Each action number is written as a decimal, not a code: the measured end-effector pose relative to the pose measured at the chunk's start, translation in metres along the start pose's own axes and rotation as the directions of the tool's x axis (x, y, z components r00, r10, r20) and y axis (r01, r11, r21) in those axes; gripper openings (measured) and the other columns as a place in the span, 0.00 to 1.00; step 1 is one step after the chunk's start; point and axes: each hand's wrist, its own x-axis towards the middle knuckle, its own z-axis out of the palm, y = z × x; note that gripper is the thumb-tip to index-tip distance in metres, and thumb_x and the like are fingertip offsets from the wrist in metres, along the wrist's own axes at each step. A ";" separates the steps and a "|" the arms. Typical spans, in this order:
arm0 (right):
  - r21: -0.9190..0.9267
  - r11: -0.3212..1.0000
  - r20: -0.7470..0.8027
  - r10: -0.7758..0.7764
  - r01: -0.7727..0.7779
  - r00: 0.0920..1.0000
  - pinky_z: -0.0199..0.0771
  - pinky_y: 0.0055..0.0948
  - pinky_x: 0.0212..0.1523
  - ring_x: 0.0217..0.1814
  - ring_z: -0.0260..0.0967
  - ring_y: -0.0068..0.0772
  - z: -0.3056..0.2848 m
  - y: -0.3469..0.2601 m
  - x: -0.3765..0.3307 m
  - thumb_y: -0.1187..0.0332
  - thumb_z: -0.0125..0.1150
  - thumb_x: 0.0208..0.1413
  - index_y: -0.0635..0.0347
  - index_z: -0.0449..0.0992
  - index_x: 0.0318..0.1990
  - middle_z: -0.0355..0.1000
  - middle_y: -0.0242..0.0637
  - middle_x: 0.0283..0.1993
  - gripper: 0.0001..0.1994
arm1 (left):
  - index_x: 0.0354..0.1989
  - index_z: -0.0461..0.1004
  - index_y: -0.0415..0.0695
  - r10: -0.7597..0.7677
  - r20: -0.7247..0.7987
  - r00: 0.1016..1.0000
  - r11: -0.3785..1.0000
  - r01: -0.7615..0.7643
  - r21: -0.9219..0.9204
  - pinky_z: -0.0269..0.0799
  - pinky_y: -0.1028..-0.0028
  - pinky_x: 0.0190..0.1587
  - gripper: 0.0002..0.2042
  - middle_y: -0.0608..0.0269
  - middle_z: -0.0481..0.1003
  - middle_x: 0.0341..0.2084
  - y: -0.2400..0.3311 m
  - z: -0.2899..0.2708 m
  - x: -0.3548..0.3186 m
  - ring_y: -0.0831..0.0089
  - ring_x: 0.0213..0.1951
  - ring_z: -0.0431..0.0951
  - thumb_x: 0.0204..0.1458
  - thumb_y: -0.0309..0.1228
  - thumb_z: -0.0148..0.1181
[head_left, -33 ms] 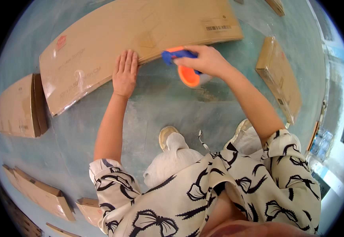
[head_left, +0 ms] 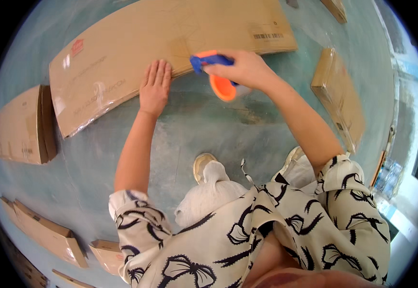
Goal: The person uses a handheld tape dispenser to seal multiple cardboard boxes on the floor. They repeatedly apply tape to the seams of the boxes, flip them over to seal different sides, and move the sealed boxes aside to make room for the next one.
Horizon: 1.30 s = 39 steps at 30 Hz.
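A large, flat cardboard box (head_left: 118, 57) lies across the top of the view, its near edge towards me. My left hand (head_left: 155, 89) rests flat on that near edge, fingers straight out and holding nothing. My right hand (head_left: 246, 69) is wrapped round a blue and orange tape dispenser (head_left: 223, 88), right of my left hand. The dispenser's blue head meets the picture of the box's near edge; whether it touches cannot be made out. A patch of brown tape (head_left: 179, 47) shows on the box just beyond my hands.
Another carton (head_left: 19, 125) stands at the left, close to the big box's corner. A narrow carton (head_left: 338, 98) lies to the right. Several flat cartons (head_left: 46, 233) are at the lower left. My shoes (head_left: 203, 165) stand on the grey-green floor (head_left: 118, 158).
My right hand and the tape dispenser have shifted slightly left and away from me. My left hand stays on the box edge.
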 end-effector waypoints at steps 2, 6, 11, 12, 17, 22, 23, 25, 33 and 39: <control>-0.059 0.987 -0.094 -0.157 0.152 0.983 0.73 0.31 0.35 0.32 0.74 0.35 0.011 -0.037 0.030 0.41 0.61 0.44 0.61 0.75 0.48 0.75 0.43 0.35 0.33 | 0.52 0.71 0.42 0.009 -0.094 0.995 0.999 -0.006 0.033 0.60 0.63 0.63 0.17 0.58 0.71 0.54 -0.001 -0.003 -0.003 0.62 0.59 0.68 0.54 0.32 0.57; -0.380 0.925 -0.005 -0.009 0.007 1.000 0.75 0.37 0.35 0.33 0.75 0.43 0.021 -0.100 0.062 0.41 0.55 0.45 0.61 0.75 0.46 0.76 0.45 0.33 0.32 | 0.47 0.75 0.42 -0.032 -0.190 0.981 0.999 0.032 0.000 0.62 0.63 0.61 0.13 0.60 0.74 0.51 0.001 0.001 -0.009 0.64 0.56 0.71 0.54 0.30 0.57; -0.547 0.830 -0.063 0.088 -0.108 0.994 0.76 0.41 0.38 0.40 0.75 0.50 0.074 -0.046 0.047 0.44 0.52 0.48 0.63 0.73 0.47 0.75 0.53 0.37 0.30 | 0.47 0.75 0.43 -0.014 -0.149 0.989 0.998 0.006 -0.057 0.62 0.64 0.61 0.15 0.61 0.74 0.51 0.004 -0.002 -0.005 0.64 0.55 0.71 0.51 0.28 0.56; -0.520 0.848 -0.056 0.088 -0.104 0.995 0.77 0.41 0.39 0.41 0.75 0.51 0.077 -0.044 0.031 0.44 0.52 0.48 0.64 0.73 0.47 0.74 0.56 0.40 0.30 | 0.48 0.75 0.43 -0.005 -0.132 0.991 0.999 -0.002 -0.053 0.62 0.64 0.61 0.15 0.61 0.74 0.51 0.000 -0.004 -0.008 0.64 0.55 0.71 0.50 0.29 0.56; -0.509 0.854 -0.032 0.106 -0.108 0.994 0.74 0.50 0.39 0.38 0.72 0.62 0.118 0.014 -0.051 0.42 0.55 0.46 0.58 0.71 0.50 0.72 0.63 0.32 0.31 | 0.46 0.75 0.43 -0.039 -0.172 0.984 0.996 0.024 -0.090 0.62 0.64 0.61 0.14 0.61 0.74 0.51 -0.009 0.000 -0.007 0.64 0.55 0.71 0.49 0.29 0.57; -0.476 0.870 0.033 0.164 -0.129 0.986 0.75 0.43 0.42 0.43 0.74 0.52 0.110 0.000 0.028 0.43 0.56 0.45 0.61 0.74 0.48 0.75 0.56 0.38 0.31 | 0.43 0.76 0.43 -0.064 -0.135 0.989 0.988 0.044 -0.146 0.64 0.64 0.58 0.14 0.62 0.75 0.48 0.000 -0.013 0.005 0.64 0.53 0.72 0.47 0.30 0.59; -0.451 0.877 0.060 0.215 -0.166 0.975 0.75 0.42 0.43 0.43 0.74 0.50 0.100 -0.006 0.039 0.43 0.56 0.43 0.63 0.75 0.46 0.75 0.54 0.40 0.31 | 0.43 0.76 0.43 -0.044 -0.058 0.997 0.989 0.036 -0.142 0.64 0.63 0.58 0.15 0.62 0.75 0.48 0.001 -0.018 0.014 0.64 0.52 0.72 0.45 0.32 0.61; -0.371 0.888 0.120 0.336 -0.271 0.934 0.75 0.41 0.44 0.45 0.74 0.47 0.088 0.004 0.050 0.43 0.57 0.41 0.64 0.77 0.44 0.76 0.51 0.42 0.31 | 0.49 0.73 0.44 -0.069 0.336 0.940 0.963 0.150 -0.223 0.60 0.62 0.61 0.20 0.60 0.71 0.53 0.015 -0.042 0.053 0.64 0.57 0.68 0.45 0.34 0.61; -0.251 0.950 0.159 0.229 -0.185 0.960 0.71 0.36 0.49 0.48 0.74 0.45 0.044 0.037 0.018 0.39 0.61 0.37 0.55 0.79 0.46 0.76 0.45 0.45 0.34 | 0.65 0.56 0.45 -0.012 0.228 0.974 0.996 0.032 -0.085 0.42 0.56 0.69 0.41 0.57 0.55 0.66 0.018 0.011 0.063 0.62 0.68 0.52 0.43 0.50 0.64; 0.456 0.839 0.158 0.253 -0.298 0.954 0.65 0.26 0.53 0.51 0.68 0.27 -0.012 0.097 -0.029 0.53 0.62 0.50 0.70 0.70 0.56 0.73 0.39 0.48 0.32 | 0.53 0.69 0.43 -0.489 -0.098 0.867 0.872 0.480 -0.102 0.53 0.50 0.62 0.32 0.50 0.65 0.58 -0.025 -0.037 0.000 0.54 0.62 0.61 0.45 0.53 0.63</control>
